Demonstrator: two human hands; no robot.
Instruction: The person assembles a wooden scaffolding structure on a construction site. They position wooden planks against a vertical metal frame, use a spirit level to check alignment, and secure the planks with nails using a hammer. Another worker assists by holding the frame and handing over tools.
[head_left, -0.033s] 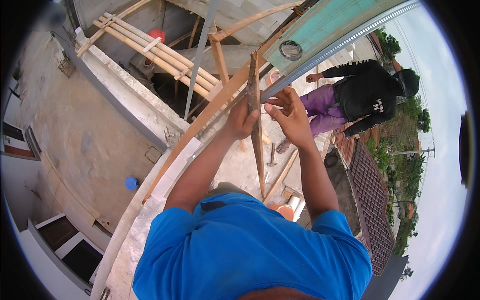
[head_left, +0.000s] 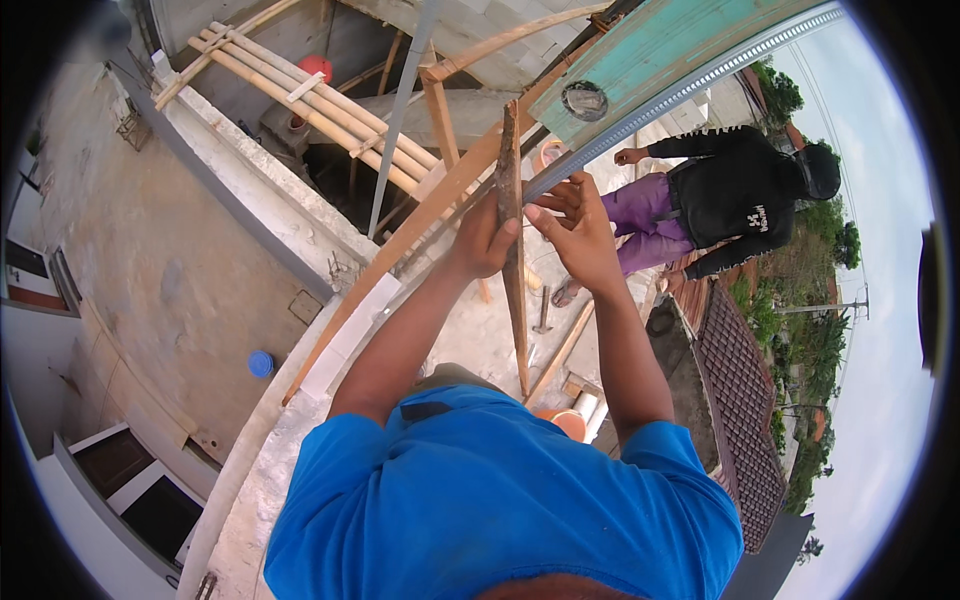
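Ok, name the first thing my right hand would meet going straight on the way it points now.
Most likely the grey metal channel, whose near end lies by the fingers of your right hand. Depth is unclear here, so I can't tell whether they touch it.

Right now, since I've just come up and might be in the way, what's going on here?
The person's left hand holds a rough wooden stick. Their right hand is at the end of a metal rail; its exact grip is unclear. A co-worker in a black top stands to the right, and a hammer is on the floor.
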